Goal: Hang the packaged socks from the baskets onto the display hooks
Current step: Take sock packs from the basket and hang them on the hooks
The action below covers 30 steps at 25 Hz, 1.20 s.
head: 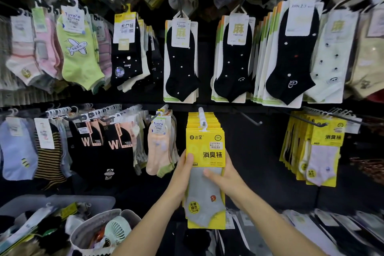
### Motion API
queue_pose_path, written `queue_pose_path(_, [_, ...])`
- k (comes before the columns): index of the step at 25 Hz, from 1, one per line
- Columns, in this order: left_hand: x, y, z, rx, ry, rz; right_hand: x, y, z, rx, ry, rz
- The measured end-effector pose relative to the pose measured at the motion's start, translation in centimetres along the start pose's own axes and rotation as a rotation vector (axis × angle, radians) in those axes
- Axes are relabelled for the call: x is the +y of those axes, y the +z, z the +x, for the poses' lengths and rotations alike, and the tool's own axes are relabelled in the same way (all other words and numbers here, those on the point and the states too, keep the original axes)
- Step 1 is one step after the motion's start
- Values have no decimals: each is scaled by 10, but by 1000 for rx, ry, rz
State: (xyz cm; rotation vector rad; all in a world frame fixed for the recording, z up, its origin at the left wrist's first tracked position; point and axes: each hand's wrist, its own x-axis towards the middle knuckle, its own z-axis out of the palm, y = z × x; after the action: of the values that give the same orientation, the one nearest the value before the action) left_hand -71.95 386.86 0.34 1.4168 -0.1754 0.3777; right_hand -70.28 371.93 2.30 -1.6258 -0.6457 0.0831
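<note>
The person stands right up against the sock wall with both arms stretched out, both hands clamped on the same yellow sock pack (204, 151). The left hand (182, 169) grips the pack's left edge, thumb on the front of the yellow card. The right hand (226, 181) holds the right edge a little lower, thumb laid across the grey sock showing through the packaging and fingers tucked behind. The pack hangs upright in the lower row, its white hanger tab sitting at the tip of the display hook (202, 115), with a stack of matching yellow packs (216, 120) lined up on the same hook just behind it. To the right, well apart, another bunch of yellow packs (324, 147) hangs on its own peg, and to the left is a peach pair (159, 151). The row above holds black dotted socks (180, 62) on cards. Down at the lower left stands a round basket (87, 226) with a small pale fan (117, 231) lying in it, and beside it a pale plastic tub (62, 200) with more packaged socks inside.
</note>
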Motion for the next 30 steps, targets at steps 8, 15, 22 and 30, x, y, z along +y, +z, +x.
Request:
queue_pose_path(8, [6,2,3,14,-36,-194,-7,8,5,159,48,0])
queue_pose_path(15, [53,13,38,49,-71,-152,-41,-3,40,105,-54,41])
queue_pose_path(22, [42,14,40,75,-56,-208,-25,-5,42,105,-82,72])
queue_pose_path(30, [-15,14,2,111,-237,-300,28,12,9,134,59,93])
